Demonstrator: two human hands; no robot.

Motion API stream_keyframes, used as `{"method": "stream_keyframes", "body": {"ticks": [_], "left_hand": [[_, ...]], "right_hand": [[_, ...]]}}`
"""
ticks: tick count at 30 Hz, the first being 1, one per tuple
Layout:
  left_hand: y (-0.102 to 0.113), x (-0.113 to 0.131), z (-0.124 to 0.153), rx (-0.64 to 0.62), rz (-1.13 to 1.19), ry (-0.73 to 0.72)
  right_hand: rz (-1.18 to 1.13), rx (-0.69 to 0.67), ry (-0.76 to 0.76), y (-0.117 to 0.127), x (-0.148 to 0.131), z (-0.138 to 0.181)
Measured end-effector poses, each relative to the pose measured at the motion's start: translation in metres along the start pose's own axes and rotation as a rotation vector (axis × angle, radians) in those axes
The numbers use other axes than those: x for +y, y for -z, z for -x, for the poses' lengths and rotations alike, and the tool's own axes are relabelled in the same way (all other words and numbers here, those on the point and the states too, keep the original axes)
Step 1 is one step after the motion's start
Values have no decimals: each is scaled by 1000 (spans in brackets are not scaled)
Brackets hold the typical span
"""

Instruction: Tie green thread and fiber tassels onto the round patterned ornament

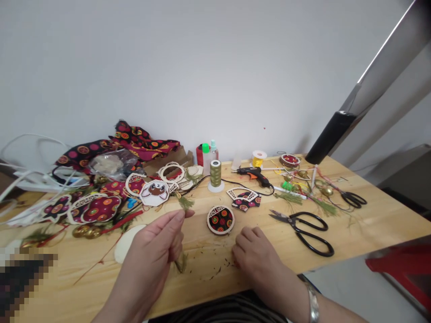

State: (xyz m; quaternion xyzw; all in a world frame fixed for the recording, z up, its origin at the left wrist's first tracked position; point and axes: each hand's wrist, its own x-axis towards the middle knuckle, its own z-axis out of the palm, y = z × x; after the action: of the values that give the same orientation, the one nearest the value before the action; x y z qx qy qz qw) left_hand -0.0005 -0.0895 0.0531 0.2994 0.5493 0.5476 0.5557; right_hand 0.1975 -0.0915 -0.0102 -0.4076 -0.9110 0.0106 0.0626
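Observation:
My left hand [158,246] is closed in a pinch on an olive-green tassel [183,224], whose fringe shows above my fingertips and below my palm. My right hand [252,255] rests on the wooden table [370,224] with its fingers curled under; what they hold, if anything, is hidden. A round wooden ornament [220,219] with red-dotted black fabric lies just beyond and between both hands. Thread scraps litter the wood between my hands.
Large black scissors [305,229] lie right of my right hand. Behind stand an olive thread spool [215,174], a glue gun [255,174], glue bottles [208,154], yellow cord [258,158] and small snips [352,197]. Fabric ornaments and patterned cloth [134,139] crowd the left.

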Motion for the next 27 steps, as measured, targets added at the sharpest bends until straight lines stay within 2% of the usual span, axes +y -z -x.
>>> {"method": "stream_keyframes", "body": {"ticks": [3, 5, 8, 10, 13, 17, 21, 27], "left_hand": [[2, 0, -1, 27, 14, -9], [3, -1, -2, 54, 17, -32], [4, -4, -4, 97, 11, -62], [1, -5, -6, 110, 14, -71], [-8, -2, -12, 110, 21, -76], [-19, 6, -21, 97, -4, -101], [-31, 13, -31, 74, -98, -159], [-62, 12, -41, 19, -124, -122]], "right_hand": [[34, -7, 2, -6, 1, -4], [-56, -37, -20, -1, 5, -9], [-353, -51, -77, 23, 16, -22], [-541, 2, -103, 44, 24, -32], [-672, 32, -106, 71, 35, -46], [-642, 59, -57, 93, 47, -64], [-554, 39, 57, 108, 55, -77], [-396, 69, 188, 116, 69, -89]]}}
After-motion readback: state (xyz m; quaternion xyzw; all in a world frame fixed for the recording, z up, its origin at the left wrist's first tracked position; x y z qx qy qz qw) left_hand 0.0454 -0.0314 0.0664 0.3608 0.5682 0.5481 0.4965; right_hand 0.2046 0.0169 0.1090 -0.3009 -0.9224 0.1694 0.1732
